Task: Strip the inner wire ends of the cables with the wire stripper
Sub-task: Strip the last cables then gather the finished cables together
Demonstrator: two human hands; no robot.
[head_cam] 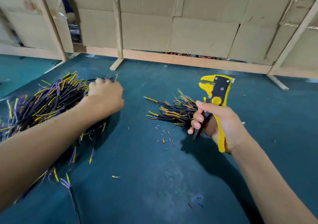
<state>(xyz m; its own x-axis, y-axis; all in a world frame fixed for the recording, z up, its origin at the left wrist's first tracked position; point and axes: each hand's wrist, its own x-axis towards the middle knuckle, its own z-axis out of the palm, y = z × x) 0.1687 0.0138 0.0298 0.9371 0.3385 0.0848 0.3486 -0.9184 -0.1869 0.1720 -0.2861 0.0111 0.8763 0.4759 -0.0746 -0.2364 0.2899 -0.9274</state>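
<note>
From the head view, my left hand (105, 92) is out over the far edge of the big pile (46, 103) on the left, fingers curled down into the cables; it looks like I'm closing on one to pull out, though I cannot tell if anything is actually pinched, since the knuckles hide the tips. That pile sits left because it feeds that hand. My right hand (218, 122) is wrapped around the handles of the stripper (215, 92), head pointing up and away, jaws parted and holding no wire, kept ready off the mat (154, 180). Just left of it lies the small pile (175, 110), probably the finished ones, close by so I can drop them. Bits (165, 137) of cut insulation are scattered on the mat near that pile, between my hands
</note>
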